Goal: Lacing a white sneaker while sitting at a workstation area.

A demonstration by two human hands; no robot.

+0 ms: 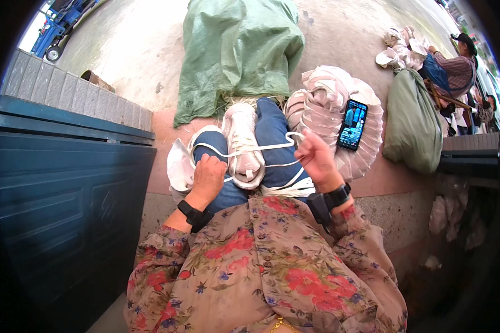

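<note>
A white sneaker (242, 147) lies lengthwise on my lap between my jeans-covered legs, its heel toward me. A long white shoelace (269, 146) runs from it across to my right hand (315, 158). That hand is raised over my right thigh, with finger and thumb pinched on the lace. On the other side of the shoe, my left hand (208, 176) is curled low by the heel; a bit of lace shows at its fingertips. More white laces (289, 187) lie in a bundle across my right thigh. Another light-coloured shoe (180, 165) sits beside my left leg.
A green woven sack (236, 50) stands ahead of my knees. To the right, a phone (352, 125) rests on a heap of pale shoe parts (330, 91). Farther right are a stuffed green sack (411, 122) and a seated person (455, 66). A blue metal door (66, 211) borders my left.
</note>
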